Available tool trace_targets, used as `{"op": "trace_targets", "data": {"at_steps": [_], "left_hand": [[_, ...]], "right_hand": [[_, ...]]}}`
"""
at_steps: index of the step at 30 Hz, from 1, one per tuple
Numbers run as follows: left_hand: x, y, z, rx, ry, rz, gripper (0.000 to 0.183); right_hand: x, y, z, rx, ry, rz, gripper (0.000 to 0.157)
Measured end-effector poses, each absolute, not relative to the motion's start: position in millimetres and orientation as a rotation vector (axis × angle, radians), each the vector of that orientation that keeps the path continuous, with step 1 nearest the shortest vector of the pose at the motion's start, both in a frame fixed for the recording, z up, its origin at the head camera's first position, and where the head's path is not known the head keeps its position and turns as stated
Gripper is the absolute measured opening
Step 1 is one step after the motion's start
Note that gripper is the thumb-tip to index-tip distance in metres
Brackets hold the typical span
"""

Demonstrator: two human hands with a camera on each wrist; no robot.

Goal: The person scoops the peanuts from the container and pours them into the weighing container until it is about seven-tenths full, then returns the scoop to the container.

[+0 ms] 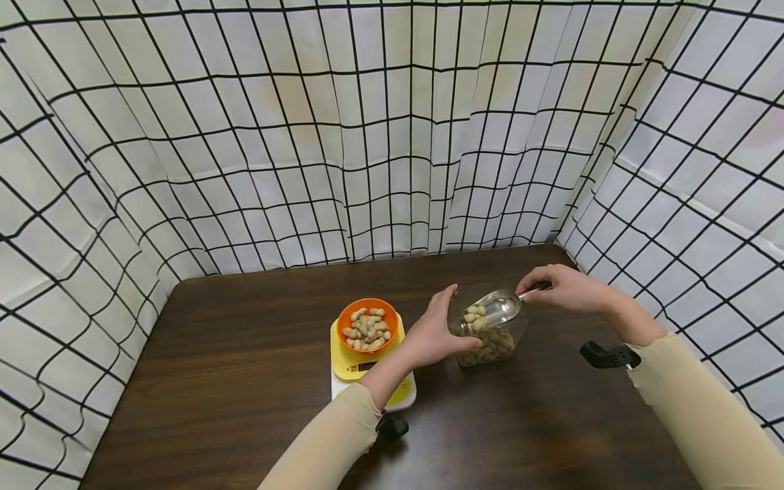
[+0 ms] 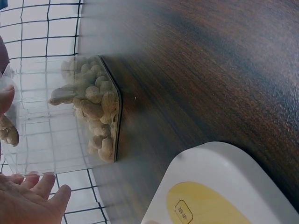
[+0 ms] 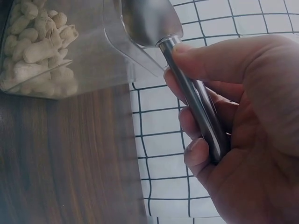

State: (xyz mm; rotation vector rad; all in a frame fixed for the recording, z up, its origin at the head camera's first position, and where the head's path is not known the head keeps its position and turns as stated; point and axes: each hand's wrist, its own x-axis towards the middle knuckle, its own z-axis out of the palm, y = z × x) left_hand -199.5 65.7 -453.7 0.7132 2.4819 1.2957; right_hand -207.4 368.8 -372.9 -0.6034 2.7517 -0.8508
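My left hand holds the near left side of a clear plastic container, thumb and fingers spread about its upper part. Peanuts lie in the bottom of that container, which stands on the table. With its fingers curled round the handle, my right hand grips a metal scoop at the container's mouth. The scoop tilts down to the left and carries several peanuts. Left of the container, an orange bowl of peanuts sits on a yellow and white kitchen scale, below my left forearm in the head view.
The dark wooden table spreads out to the left of the scale and in front. White curtains with a black grid close off the back and both sides. A dark band is on my right wrist.
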Motion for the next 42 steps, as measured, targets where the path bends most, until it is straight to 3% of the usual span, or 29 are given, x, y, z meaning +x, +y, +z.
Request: {"op": "trace_targets", "data": {"at_steps": [42], "left_hand": [[-202.5,65.6,-456.3,0.717,2.450,1.316,0.111]], "right_hand": [[-199.5,377.1,-382.0,-0.478,2.732,-0.978,0.025]]}}
